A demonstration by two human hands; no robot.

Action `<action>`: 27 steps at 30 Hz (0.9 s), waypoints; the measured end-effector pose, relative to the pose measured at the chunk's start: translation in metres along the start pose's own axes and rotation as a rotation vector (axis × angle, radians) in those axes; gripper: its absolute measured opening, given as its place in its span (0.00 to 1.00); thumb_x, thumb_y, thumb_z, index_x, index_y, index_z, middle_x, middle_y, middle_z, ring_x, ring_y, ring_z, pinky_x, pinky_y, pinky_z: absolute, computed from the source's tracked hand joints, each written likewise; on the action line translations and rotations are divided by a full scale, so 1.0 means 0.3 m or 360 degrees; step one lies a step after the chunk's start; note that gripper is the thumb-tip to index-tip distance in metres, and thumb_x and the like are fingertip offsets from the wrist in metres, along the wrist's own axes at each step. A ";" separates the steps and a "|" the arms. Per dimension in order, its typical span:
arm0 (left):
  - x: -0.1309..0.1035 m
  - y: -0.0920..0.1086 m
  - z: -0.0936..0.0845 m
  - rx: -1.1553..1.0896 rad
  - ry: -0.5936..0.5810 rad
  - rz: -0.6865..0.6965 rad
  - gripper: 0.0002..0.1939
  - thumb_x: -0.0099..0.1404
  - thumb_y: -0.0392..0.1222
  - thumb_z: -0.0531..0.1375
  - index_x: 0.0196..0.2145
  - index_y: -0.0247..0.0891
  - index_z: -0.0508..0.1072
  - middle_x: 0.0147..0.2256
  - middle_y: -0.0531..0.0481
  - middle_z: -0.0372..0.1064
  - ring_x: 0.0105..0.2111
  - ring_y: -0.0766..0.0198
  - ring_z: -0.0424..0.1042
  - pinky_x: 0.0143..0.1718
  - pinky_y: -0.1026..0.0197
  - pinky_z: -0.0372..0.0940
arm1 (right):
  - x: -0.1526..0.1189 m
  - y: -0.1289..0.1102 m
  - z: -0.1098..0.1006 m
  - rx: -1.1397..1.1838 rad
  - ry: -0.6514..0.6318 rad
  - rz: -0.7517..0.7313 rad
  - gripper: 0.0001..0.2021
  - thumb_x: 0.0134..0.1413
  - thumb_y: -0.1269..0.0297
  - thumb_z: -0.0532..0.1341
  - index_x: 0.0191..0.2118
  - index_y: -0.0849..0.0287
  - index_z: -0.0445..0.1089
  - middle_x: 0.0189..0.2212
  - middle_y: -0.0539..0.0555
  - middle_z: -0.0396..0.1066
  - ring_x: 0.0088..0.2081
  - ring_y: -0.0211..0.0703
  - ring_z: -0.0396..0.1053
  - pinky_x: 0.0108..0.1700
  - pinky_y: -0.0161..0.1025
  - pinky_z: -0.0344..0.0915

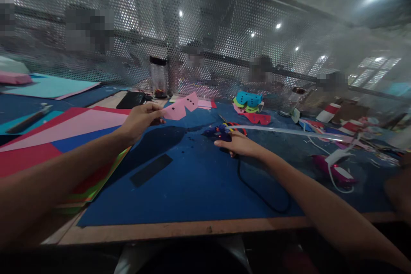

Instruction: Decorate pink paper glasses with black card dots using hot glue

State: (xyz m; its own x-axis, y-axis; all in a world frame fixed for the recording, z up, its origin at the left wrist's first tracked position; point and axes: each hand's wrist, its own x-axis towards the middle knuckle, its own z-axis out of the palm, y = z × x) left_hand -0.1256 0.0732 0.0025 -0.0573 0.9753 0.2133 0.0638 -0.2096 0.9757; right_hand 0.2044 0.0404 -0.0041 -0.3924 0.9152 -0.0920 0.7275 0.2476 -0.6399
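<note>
Between the thumb and fingers of my left hand (146, 117) is the left end of a pink paper cutout (181, 108) with black dots, raised above the blue table mat (180, 184). My right hand (239, 143) is closed around a dark blue glue gun (218, 132) with a small red light. A long clear glue stick (289, 130) runs from its back toward the right, and a black cord hangs below. A black strip (151, 170) lies flat on the mat between my hands. Scissors with orange handles (241, 127) lie just behind my right hand.
Colored sheets (93, 120) are stacked at left, near a black phone-like object (131, 99). Blue, green, pink and red cutouts (249, 99) stand at the back. A clear jar (159, 78) is by the mesh partition. A magenta glue gun (334, 171) with white cord lies right.
</note>
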 end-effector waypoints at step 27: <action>-0.084 0.017 0.078 0.0229 -0.0379 0.0130 0.15 0.57 0.50 0.68 0.34 0.35 0.75 0.28 0.51 0.73 0.28 0.64 0.73 0.34 0.60 0.67 | -0.110 -0.091 0.055 -0.0093 0.0546 -0.0480 0.19 0.58 0.46 0.62 0.27 0.56 0.61 0.20 0.46 0.61 0.24 0.35 0.58 0.25 0.34 0.54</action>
State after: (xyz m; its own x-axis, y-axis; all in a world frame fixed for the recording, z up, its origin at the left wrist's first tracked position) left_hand -0.1004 0.0493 0.0010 0.1885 0.9480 0.2566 0.2001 -0.2929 0.9350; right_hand 0.1882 -0.0019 0.0037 -0.3893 0.8496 0.3559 0.6438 0.5273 -0.5545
